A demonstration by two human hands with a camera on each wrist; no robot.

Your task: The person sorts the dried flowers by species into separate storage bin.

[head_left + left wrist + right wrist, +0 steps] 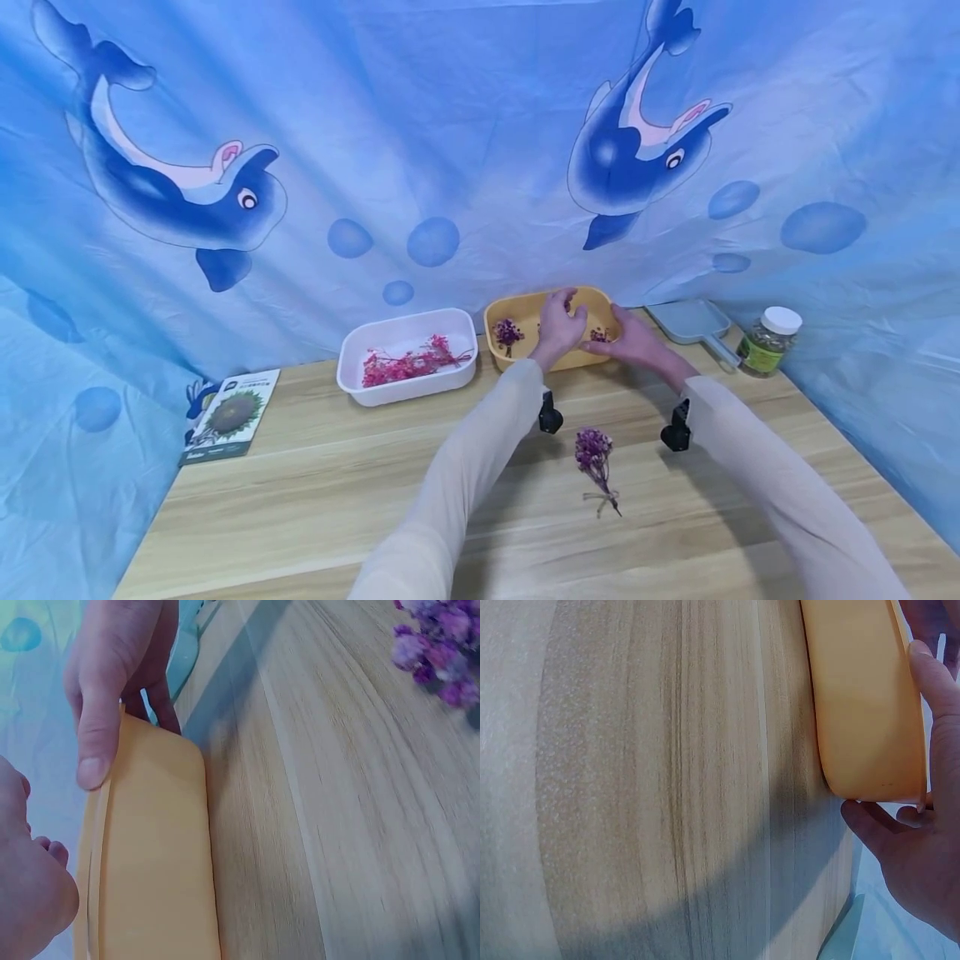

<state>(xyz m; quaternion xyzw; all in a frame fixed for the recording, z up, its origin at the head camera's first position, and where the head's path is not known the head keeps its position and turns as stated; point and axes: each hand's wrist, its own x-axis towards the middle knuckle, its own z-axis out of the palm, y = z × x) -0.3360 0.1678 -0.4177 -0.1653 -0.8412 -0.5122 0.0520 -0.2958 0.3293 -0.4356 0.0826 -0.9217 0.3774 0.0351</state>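
A yellow plastic box (517, 302) stands at the back of the table, with small bunches of purple dried flowers (508, 332) inside. My right hand (637, 337) grips its right end, thumb over the near rim and fingers around the side wall; the right wrist view shows the same hold on the box (870, 697). My left hand (558, 329) reaches over the near rim, its fingers bent above the inside. I cannot tell whether it pinches a flower there. Nearer me, a tied bunch of purple dried flowers (594, 454) lies on the wooden table (322, 517).
Left of the yellow box is a white box (352, 354) with pink dried flowers (412, 362). A sunflower packet (232, 415) lies far left. At the back right are a grey-blue dustpan (688, 321) and a white-lidded jar (770, 342). A dolphin-print curtain (465, 150) hangs behind.
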